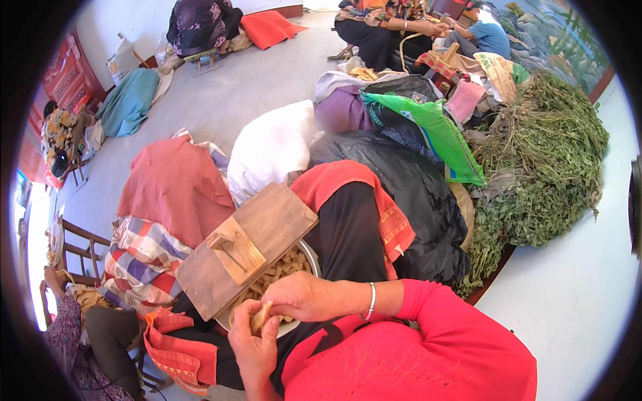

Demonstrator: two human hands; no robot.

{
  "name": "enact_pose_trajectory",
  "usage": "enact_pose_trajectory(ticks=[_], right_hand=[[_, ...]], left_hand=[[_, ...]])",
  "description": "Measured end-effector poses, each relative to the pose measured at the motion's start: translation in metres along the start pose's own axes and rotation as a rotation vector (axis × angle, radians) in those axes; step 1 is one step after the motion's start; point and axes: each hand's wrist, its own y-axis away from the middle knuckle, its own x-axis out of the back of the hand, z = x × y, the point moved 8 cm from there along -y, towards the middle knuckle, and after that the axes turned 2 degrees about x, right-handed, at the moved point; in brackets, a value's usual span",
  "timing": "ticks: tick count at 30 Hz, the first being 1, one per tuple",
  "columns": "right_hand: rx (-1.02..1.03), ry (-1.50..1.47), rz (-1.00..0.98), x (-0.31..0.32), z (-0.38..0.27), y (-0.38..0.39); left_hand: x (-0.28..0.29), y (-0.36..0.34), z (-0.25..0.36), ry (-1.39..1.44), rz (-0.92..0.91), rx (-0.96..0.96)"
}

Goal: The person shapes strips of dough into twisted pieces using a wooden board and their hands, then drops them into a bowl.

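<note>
Between my two hands is a small pale tan piece [260, 319], of the same colour as the pieces below; its exact kind I cannot make out. My left hand [253, 344] pinches it from below with thumb and fingers. From the right, my right hand [302, 297] closes on its upper end, a silvery bangle on the wrist. Under my hands a white basin [311, 256] holds many cut tan pieces [284, 266]. Across the basin lies a brown wooden board [212, 275] with a lighter block [237, 250] and a thin metal part on it.
Red towels [348, 175] cover my knees. Ahead are a white sack [271, 147], a black plastic sheet [418, 200] and a green bag [435, 127]. Leafy green stalks [548, 160] are heaped at the right. A co-worker's dark-trousered leg [114, 341] is close at the left.
</note>
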Motion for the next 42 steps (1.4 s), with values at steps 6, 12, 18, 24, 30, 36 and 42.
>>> enact_pose_trajectory(ticks=[6, 12, 18, 24, 30, 36, 42], right_hand=[[-0.038, -0.028, -0.022, -0.001, 0.011, 0.013], [-0.080, 0.278, -0.192, -0.016, 0.059, 0.036], [0.205, 0.519, -0.029, -0.019, -0.001, 0.004], [0.066, 0.745, -0.059, -0.017, 0.049, 0.009], [0.083, 0.528, -0.222, 0.005, 0.006, 0.006], [0.162, -0.789, -0.601, -0.022, -0.128, -0.004], [-0.437, -0.627, -0.201, -0.009, -0.033, -0.022]], left_hand=[[-0.033, 0.011, -0.072, 0.732, -0.074, 0.416], [-0.034, 0.027, -0.096, 0.529, -0.157, 0.511], [-0.059, 0.029, -0.121, 0.289, -0.275, 0.498], [-0.069, 0.022, -0.094, 0.389, -0.416, 0.527], [0.013, 0.009, 0.009, -0.097, -0.321, 0.203], [0.059, 0.016, 0.143, -0.130, -0.502, -0.535], [0.018, -0.016, 0.030, 0.515, -0.119, 0.051]])
